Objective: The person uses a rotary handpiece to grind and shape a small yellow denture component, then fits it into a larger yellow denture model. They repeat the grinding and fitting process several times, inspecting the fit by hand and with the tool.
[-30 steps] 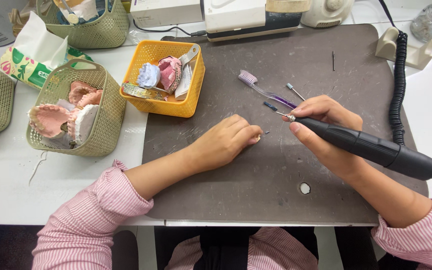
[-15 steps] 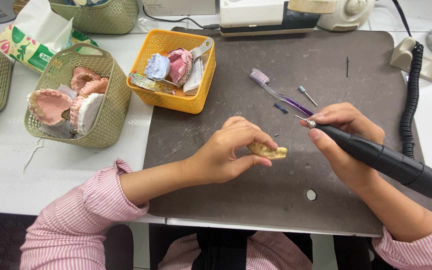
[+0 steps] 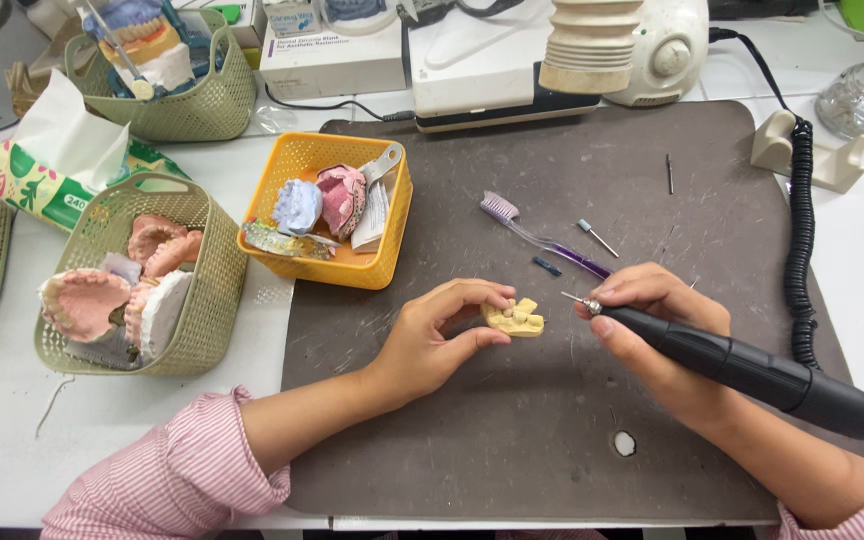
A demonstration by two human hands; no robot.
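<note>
We see a small yellow tooth model resting on the dark mat in the middle of the worktop. Our left hand pinches it, with the fingers curled over the top and the thumb under its side. Our right hand is wrapped tight around a black grinding tool. Its thin metal tip points at the model, just beside it and not touching. We think the tip could slip and nick a finger, because the fingers sit so close. The model could also chip if we press hard. A purple toothbrush lies near. 1 orange basket and 1 green basket hold more tooth casts.
</note>
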